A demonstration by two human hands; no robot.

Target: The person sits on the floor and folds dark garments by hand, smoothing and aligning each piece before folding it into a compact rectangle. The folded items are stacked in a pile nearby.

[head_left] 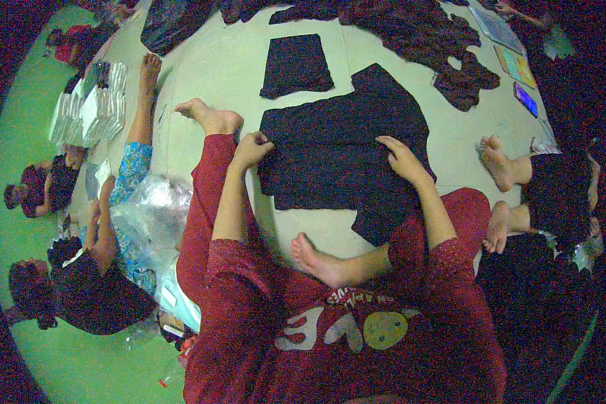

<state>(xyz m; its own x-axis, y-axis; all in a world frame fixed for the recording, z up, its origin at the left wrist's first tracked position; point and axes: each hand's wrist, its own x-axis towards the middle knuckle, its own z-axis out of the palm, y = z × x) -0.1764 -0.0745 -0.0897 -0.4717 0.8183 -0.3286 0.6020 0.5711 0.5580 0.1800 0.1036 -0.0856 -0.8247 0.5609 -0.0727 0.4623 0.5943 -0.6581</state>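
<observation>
A black T-shirt (330, 165) lies spread flat on the pale floor sheet in front of me, its sleeves toward the right and its hem toward the left. At the hem's far left corner, my left hand (252, 149) is closed, pinching the cloth between thumb and fingers. My right hand (404, 160) rests on the shirt's right part, fingers stretched out over the fabric. Just beyond the shirt lies a folded black garment (296, 64), apart from both hands.
Dark garments (424, 40) are heaped at the far side. Stacks of clear-wrapped packets (91, 104) stand far left, with a clear plastic bag (156, 205) nearer. A phone (525, 99) lies far right. People sit on both sides, a bare foot (497, 163) close on the right.
</observation>
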